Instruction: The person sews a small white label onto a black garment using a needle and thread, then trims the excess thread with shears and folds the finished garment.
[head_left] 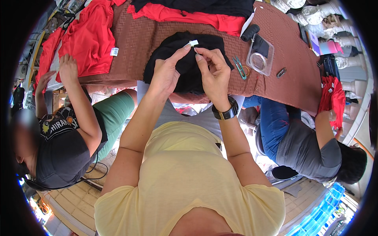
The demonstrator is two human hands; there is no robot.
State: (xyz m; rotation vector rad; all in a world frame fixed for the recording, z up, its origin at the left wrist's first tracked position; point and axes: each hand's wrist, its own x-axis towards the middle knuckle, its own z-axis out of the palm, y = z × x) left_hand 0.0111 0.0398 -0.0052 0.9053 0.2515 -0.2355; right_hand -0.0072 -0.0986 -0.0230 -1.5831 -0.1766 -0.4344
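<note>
Black garment point(191, 70) lies mid-upper frame on the brown-covered counter point(295, 74), right under your hands. Your left hand point(165, 74) has its fingers pinched at the white tag point(193, 42) at the garment's top edge. Your right hand point(216, 74) has thumb and finger drawn close just beside it; can't tell if they grip anything, too small to see. Progress: looks mid-job on the tag. It's at the garment, but can't tell if it's fixed there. Likely left: finish at the tag, then free the garment. Green-handled snips point(239, 67) lie unused, right of the garment.
</note>
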